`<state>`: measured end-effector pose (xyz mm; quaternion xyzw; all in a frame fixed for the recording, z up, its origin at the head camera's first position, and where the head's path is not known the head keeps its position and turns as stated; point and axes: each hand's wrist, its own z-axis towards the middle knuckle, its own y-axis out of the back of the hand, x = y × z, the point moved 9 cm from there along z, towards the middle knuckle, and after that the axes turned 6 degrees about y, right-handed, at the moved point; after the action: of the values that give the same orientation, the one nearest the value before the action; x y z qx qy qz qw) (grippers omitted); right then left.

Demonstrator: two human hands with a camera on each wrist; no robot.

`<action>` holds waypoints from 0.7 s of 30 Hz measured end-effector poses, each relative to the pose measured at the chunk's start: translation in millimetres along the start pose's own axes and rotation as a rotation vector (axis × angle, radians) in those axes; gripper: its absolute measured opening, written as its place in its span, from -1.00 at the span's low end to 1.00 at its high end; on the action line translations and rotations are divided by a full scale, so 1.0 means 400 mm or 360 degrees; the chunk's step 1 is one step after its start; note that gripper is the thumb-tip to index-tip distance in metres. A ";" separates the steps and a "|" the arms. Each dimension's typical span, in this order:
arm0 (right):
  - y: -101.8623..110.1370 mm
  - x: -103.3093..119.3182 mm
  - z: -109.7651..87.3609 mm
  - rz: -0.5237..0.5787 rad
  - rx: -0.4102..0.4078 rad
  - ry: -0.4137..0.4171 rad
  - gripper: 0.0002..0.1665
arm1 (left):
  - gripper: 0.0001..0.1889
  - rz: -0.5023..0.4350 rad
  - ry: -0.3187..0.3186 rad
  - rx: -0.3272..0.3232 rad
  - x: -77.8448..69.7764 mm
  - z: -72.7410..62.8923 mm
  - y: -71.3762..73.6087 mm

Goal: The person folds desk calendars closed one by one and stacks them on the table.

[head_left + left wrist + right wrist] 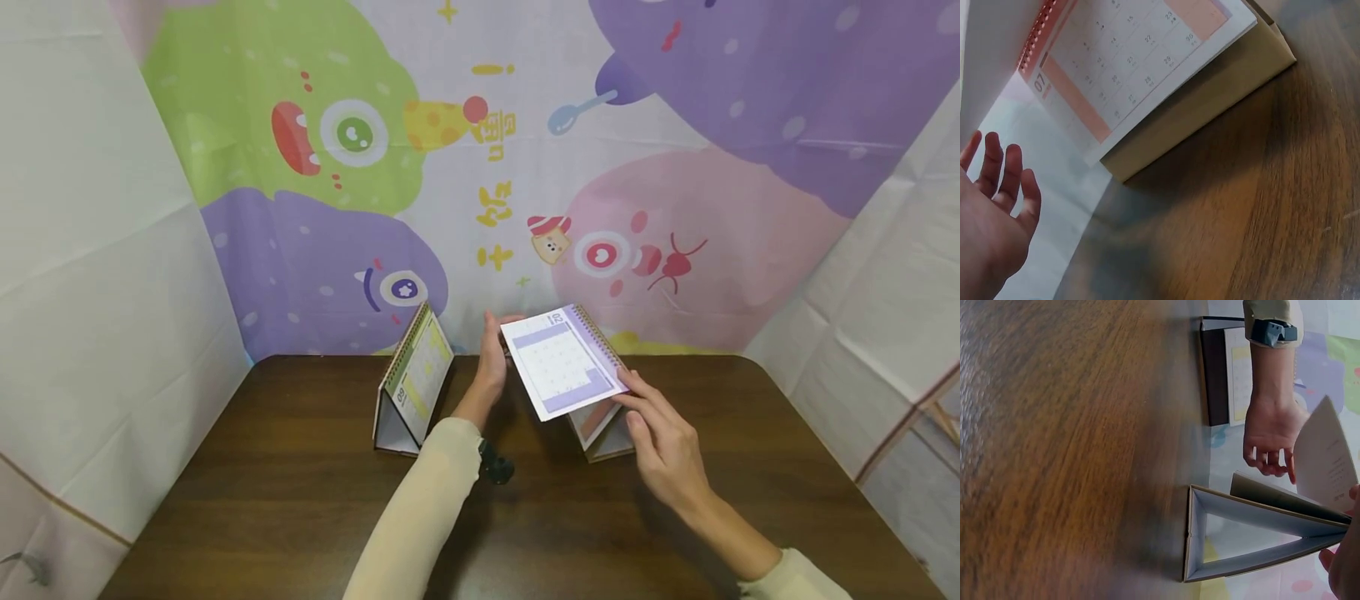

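A bare left hand (997,231) is seen at lower left, its fingers loosely bent, near a raised pale paper sheet (991,56). On a coral spiral-bound desk calendar (1125,56), a white page marked "07" is banded in salmon pink. Its tan cardboard base (1200,119) is supported by a brown wood-grain table (1247,206).

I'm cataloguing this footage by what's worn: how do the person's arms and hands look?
The left sleeve and right sleeve are pale cream. A dark, blocky device is strapped on the left one. The left hand and right hand wear no gloves.
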<state>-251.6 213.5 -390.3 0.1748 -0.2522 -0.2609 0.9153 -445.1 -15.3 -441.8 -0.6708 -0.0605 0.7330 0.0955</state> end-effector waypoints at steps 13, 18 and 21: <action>-0.001 -0.002 -0.001 -0.0010 0.0001 0.0002 -0.67 | -0.07 0.0271 0.0124 -0.0246 0.135 0.090 0.072; 0.001 0.002 0.001 -0.0014 -0.0021 0.0026 -0.66 | -0.07 0.0407 0.0140 -0.0272 0.243 0.180 0.097; 0.001 0.004 0.003 -0.0008 -0.0024 0.0035 -0.67 | -0.04 0.0459 0.0133 -0.0236 0.267 0.196 0.099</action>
<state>-250.9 212.7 -388.7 0.1714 -0.2398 -0.2630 0.9187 -534.2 -27.1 -546.8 -0.7077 -0.0136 0.7040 -0.0579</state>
